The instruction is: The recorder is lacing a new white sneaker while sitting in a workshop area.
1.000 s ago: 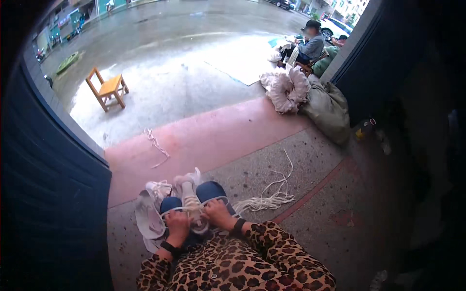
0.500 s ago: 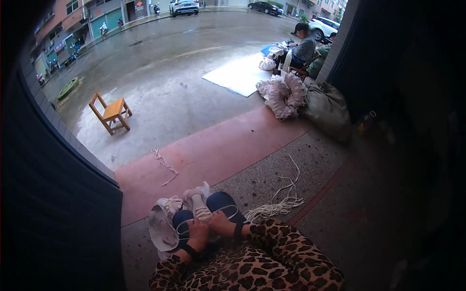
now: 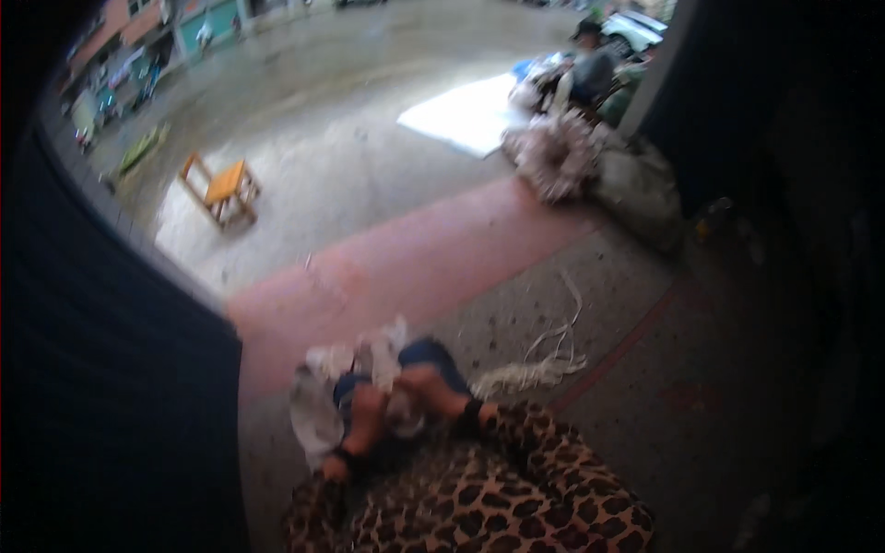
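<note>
The picture is smeared by motion. My left hand (image 3: 366, 411) and my right hand (image 3: 430, 388) are close together over my lap, fingers curled inward as if round a thin white cord; the cord itself is barely visible. A pale blurred patch (image 3: 406, 417) shows between and below them. Off-white cloth (image 3: 313, 412) hangs beside my left knee, and more pale fabric (image 3: 385, 348) lies between my knees, beyond the hands. To the right of my dark blue right knee (image 3: 433, 353), a bundle of loose white cords (image 3: 530, 377) rests on the speckled floor.
A small wooden chair (image 3: 224, 187) stands outside at left. At upper right, a person (image 3: 593, 69) sits by a white sheet (image 3: 461, 115), near gathered pinkish cloth (image 3: 553, 157) and a greyish-green sack (image 3: 641, 191). Dark walls (image 3: 120, 369) flank the doorway.
The view has shifted and blurred. Both hands have stayed close together over my lap, and the white cord loops that stood out at either side of them no longer show.
</note>
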A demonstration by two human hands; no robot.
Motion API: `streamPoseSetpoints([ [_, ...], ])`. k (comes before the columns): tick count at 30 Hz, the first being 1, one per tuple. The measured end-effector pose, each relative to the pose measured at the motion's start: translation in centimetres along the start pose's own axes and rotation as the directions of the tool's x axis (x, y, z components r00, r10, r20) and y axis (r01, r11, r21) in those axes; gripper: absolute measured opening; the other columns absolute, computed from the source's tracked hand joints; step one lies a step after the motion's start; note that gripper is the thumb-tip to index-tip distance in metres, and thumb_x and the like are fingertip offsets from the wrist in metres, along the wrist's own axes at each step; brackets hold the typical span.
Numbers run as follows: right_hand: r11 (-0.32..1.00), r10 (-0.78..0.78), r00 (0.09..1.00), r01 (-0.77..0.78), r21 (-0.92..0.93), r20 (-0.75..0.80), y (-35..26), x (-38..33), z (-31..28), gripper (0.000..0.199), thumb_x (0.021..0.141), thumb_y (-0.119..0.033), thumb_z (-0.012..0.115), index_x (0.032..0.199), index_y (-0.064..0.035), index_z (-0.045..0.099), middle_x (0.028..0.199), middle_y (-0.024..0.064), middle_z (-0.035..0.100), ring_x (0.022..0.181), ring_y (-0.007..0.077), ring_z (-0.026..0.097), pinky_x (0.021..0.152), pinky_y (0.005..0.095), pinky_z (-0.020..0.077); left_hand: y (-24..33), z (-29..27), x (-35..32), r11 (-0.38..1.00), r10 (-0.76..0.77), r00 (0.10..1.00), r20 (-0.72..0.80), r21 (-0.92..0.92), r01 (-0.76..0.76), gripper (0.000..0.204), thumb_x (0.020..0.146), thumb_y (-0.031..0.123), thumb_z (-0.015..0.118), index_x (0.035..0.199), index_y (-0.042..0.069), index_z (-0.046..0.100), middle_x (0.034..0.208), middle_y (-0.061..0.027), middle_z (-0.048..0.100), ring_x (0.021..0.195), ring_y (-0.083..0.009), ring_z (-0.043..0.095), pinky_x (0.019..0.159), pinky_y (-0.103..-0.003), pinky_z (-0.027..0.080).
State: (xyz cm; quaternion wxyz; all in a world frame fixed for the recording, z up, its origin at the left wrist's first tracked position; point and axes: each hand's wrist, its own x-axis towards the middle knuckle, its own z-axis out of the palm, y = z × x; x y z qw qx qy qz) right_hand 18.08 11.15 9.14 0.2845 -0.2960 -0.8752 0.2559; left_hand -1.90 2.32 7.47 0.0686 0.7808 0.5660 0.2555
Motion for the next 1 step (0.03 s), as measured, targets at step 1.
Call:
streamPoseSetpoints([
  [1,0.995,0.059,0.992,-0.069,0.079,0.112,0.17,0.53,0.06,0.019,0.074,-0.016,0.068,0.093,-0.0115,0.066,0.104,0.0111,0.066,0.103,0.0298,0.064,0.092,0.0522,0.0424,1.65,-1.23,-5.12,0.997,-0.08,0.987,0.138,0.007,0.08,0.019,0.077,0.018,0.065,0.091,0.006,0.06,0.1,-0.0124,0.058,0.101,-0.0342,0.053,0.087,-0.049,0.041],
])
